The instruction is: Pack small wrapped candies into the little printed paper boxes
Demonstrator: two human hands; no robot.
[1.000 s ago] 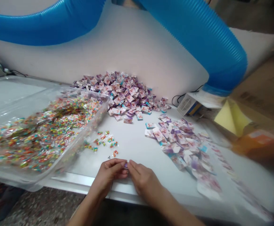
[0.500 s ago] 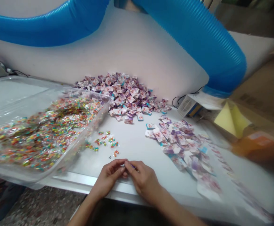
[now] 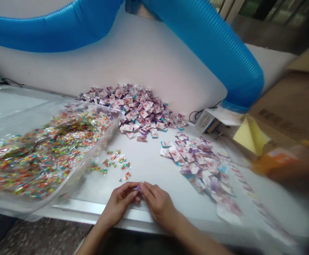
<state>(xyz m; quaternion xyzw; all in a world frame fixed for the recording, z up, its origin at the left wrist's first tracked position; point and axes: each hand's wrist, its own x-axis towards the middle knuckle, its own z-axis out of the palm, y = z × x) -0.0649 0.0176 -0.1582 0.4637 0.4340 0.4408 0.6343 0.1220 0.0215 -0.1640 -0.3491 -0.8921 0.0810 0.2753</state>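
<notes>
Near the front edge of the table, my left hand (image 3: 121,202) and my right hand (image 3: 158,203) meet at the fingertips. Between them is a small purple box (image 3: 138,188), mostly hidden by the fingers, so its far side and flaps cannot be made out. Both hands are closed on it. Just beyond lie several small clear packets of coloured candies (image 3: 121,161) and a tiny dark scrap (image 3: 120,180). To the right is a loose spread of white and purple printed boxes (image 3: 194,156), some of them blurred.
At left stands a large clear plastic tray (image 3: 109,129) full of candy packets. A heap of printed boxes (image 3: 141,109) rests against the wall. A blue duct (image 3: 196,39) hangs overhead. A small white device (image 3: 207,120), yellow paper (image 3: 250,136) and a cardboard box (image 3: 289,106) are at right.
The view has shifted slightly, moving the table's contents a little left in the picture. My fingers have changed position, and more purple of the small box shows between them.
</notes>
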